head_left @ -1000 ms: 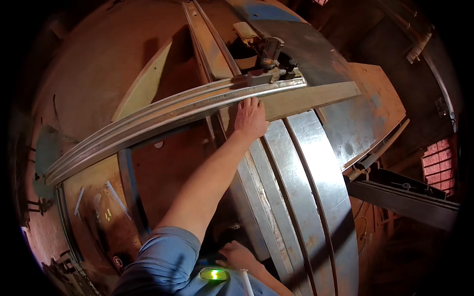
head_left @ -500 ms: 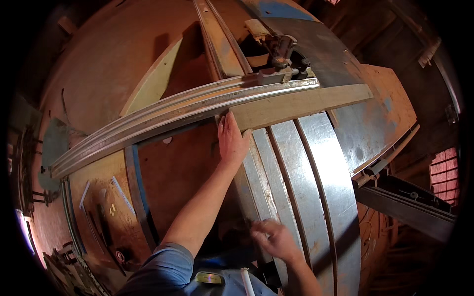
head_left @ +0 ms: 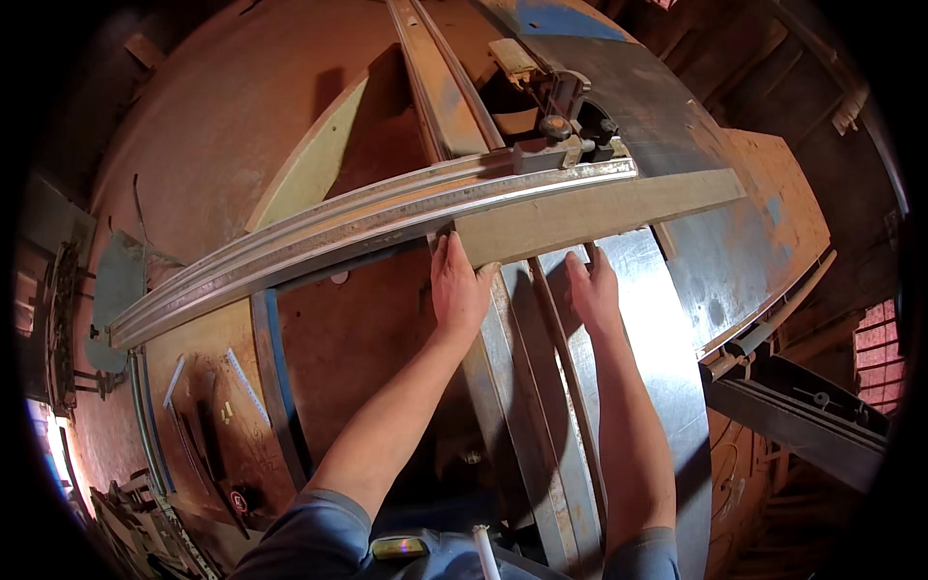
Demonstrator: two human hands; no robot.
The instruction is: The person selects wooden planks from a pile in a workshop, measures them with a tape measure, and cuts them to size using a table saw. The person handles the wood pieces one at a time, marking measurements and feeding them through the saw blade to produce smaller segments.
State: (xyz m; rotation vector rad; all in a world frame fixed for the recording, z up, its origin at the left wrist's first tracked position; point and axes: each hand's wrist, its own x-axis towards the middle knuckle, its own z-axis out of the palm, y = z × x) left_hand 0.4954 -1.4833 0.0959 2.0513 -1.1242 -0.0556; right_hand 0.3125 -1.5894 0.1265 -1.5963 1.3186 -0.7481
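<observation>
Wooden board [head_left: 599, 213], long axis left-to-right, alongside metal rail [head_left: 387, 211]

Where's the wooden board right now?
In the head view, the wooden board lies above and right of centre, along the near side of the metal rail, left hand at its left end, right hand at its near edge.

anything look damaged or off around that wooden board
Nothing looks spilled, but the panel by the right end of the wooden board is blotchy brown and blue, possibly rust or worn paint, unlike the shiny metal plate by the right hand. The board shows no obvious damage.
</observation>
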